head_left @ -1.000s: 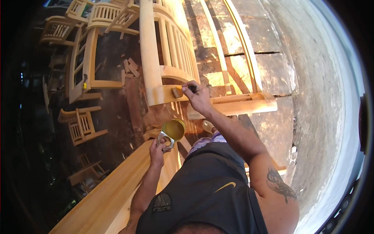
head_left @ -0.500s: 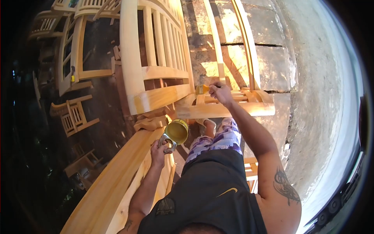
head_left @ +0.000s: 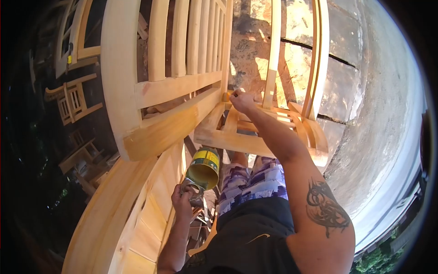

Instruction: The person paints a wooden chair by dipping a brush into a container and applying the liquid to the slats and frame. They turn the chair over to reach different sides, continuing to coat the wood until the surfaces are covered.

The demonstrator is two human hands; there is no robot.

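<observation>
My left hand [head_left: 183, 201] is closed on a handle attached to a yellow and green can [head_left: 204, 168], whose open mouth tilts toward me. My right hand [head_left: 242, 99] is closed around a brush [head_left: 226, 96], mostly hidden by my fingers. The brush is at the inner corner of a pale wooden bench frame [head_left: 164, 123], where the slatted back meets the armrest side. A darker, wet-looking patch shows on the broad lower rail. Just below my right hand is the curved wooden armrest part [head_left: 237, 139].
Another long wooden piece [head_left: 105, 214] runs along the lower left, close to my left arm. Smaller wooden chairs [head_left: 73, 100] stand on dark ground at the far left. Cracked concrete paving [head_left: 340, 73] lies to the right.
My view has shifted closer to the bench. My right hand has moved slightly left with the brush, into the corner. The can has tilted, and its label now shows.
</observation>
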